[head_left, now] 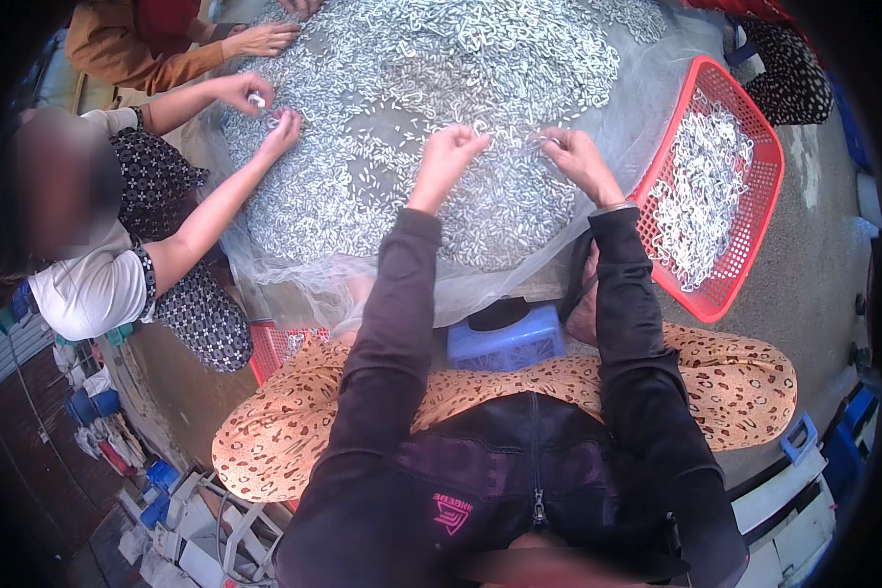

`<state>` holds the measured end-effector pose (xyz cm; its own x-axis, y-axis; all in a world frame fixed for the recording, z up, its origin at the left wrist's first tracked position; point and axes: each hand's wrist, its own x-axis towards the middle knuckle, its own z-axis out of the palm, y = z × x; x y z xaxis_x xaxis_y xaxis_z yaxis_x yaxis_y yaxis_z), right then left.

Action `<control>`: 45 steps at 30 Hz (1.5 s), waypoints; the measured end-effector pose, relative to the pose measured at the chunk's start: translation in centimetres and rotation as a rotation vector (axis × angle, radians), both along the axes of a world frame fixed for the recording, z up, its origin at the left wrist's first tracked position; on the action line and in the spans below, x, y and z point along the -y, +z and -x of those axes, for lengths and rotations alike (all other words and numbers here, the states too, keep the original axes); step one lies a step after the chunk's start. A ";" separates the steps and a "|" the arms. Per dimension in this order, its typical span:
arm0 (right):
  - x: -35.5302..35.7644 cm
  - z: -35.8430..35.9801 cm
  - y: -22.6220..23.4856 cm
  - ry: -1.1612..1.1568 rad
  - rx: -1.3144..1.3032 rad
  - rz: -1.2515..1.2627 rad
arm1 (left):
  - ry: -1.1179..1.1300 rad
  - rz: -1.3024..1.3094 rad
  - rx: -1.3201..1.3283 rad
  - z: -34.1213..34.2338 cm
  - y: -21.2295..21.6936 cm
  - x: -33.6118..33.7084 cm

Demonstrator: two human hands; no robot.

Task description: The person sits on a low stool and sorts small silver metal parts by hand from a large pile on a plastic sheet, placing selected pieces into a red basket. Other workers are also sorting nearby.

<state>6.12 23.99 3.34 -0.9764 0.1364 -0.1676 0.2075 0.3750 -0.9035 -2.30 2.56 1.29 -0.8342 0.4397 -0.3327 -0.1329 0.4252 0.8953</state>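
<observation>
Two pinched hands, my left hand and right hand, hang over small pale pieces heaped on the mesh sheet; I cannot tell what they grasp, but a light fingertip grip seems best.

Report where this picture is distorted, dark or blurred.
Head view: a round black border swallows the corners, and edges bend toward it; head view: a blurred patch hides the co-worker's head; head view: whatever the right hand's fingers might hold is too small and soft to identify.
</observation>
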 end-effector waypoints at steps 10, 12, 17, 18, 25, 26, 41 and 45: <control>1.1 0.0 0.1 -0.172 0.233 0.775 | 0.159 -0.901 0.496 -0.6 6.4 3.1; 1.2 -0.1 -0.4 -0.209 0.277 0.648 | 0.106 -1.010 0.578 -0.2 6.3 2.9; 1.4 -0.1 -1.8 -0.270 0.335 0.633 | 0.094 -0.885 0.538 -0.1 5.5 1.7; 1.4 -0.2 -2.0 -0.225 0.314 0.675 | 0.034 -0.946 0.547 -0.3 5.4 1.4; 1.5 -0.4 -2.9 -0.181 0.286 0.923 | 0.051 -0.517 0.570 0.0 3.6 1.1; 1.5 -0.4 -2.9 -0.191 0.256 0.919 | 0.041 -0.351 0.494 -0.1 3.0 1.0; 0.8 0.4 -0.4 -0.093 0.165 0.883 | -0.416 0.808 -0.503 -4.2 -3.8 -2.3; 0.0 0.2 0.6 -0.116 0.244 0.844 | -0.390 0.899 -0.524 -0.5 -2.7 0.6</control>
<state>5.95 24.03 3.94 -0.8881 -0.0307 -0.4586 0.4256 -0.4318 -0.7952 -1.81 1.96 -1.41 -0.8220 0.4785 -0.3089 0.4562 0.8779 0.1458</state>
